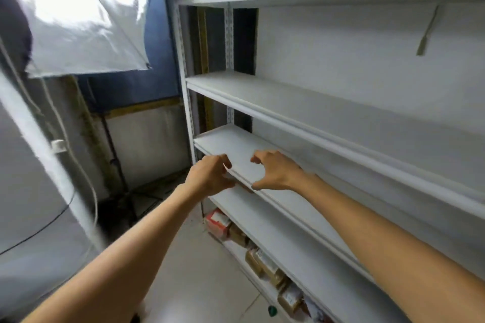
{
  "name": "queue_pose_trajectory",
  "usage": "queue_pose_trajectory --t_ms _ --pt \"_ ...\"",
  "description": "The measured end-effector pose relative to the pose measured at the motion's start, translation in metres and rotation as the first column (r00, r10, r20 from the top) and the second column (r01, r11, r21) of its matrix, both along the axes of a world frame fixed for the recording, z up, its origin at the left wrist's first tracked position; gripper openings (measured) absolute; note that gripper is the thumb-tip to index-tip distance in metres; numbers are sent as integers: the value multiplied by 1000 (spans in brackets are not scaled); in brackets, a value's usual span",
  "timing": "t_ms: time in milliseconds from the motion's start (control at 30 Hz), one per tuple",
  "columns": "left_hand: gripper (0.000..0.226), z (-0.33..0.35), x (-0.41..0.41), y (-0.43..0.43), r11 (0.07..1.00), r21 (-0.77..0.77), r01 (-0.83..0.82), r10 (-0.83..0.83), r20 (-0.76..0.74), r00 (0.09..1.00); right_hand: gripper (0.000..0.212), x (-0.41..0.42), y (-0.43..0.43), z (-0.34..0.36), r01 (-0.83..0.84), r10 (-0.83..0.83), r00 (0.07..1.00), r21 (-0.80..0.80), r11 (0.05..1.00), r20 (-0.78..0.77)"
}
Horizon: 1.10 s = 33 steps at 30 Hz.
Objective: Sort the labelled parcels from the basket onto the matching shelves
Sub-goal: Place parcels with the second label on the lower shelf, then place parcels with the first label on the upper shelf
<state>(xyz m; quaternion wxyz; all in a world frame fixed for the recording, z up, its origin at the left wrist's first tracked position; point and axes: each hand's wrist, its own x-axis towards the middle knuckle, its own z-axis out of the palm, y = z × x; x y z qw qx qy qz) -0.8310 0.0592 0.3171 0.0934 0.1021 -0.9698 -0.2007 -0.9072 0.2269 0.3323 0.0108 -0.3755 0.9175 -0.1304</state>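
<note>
Seemingly partway: taped parcels (262, 262) line the bottom shelf (234, 246), basket unseen; left hand (210, 176) and right hand (275, 173) hover loosely curled, holding nothing, at a middle shelf (236, 144)

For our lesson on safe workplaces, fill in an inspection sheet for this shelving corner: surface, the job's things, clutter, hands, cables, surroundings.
Surface: white shelf rack with several boards, standing on a pale tiled floor.
Job's things: labelled brown parcels in a row on a low shelf; basket not in view.
Clutter: small green object low down by the rack.
Hands: left hand curled at a shelf's front edge, grip unclear; right hand half open across the same edge, holding nothing.
Cables: black cable and white cords hang at the left.
Surroundings: light diffuser, tripod stand, blue curtain.
</note>
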Motion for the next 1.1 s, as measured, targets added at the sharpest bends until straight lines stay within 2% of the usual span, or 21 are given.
queue_pose_trajectory --t_ms 167,300,467,600,667,733,867,1000,1100 --pt "35 -12 59 -65 966 12 -259 259 26 966 63 13 -86 -12 -276 276 961 0 961 23" --pt "37 -31 122 -97 900 29 -435 433 72 899 62 44 -151 -26 -507 507 862 49 861 23" --pt "38 -61 230 -108 739 50 -672 663 127 738 64 122 -215 -53 -766 762 643 86 637 77" --pt "38 -89 336 -84 571 13 -821 807 178 563 66 215 -247 -86 -919 914 386 135 370 123" --pt "37 -101 387 -63 502 5 -865 843 219 491 62 266 -251 -100 -964 955 253 119 236 156" --pt "37 -109 433 -38 394 12 -919 889 250 385 60 316 -251 -110 -988 971 140 91 125 191" --pt "41 -126 513 6 207 -1 -978 937 286 198 58 408 -244 -125 -997 955 -40 56 -59 293" --pt "36 -136 577 33 40 -14 -999 956 291 34 61 480 -236 -142 -971 930 -185 90 -223 317" --pt "36 -147 617 41 -70 34 -997 952 300 -57 58 524 -237 -150 -958 912 -226 91 -271 343"
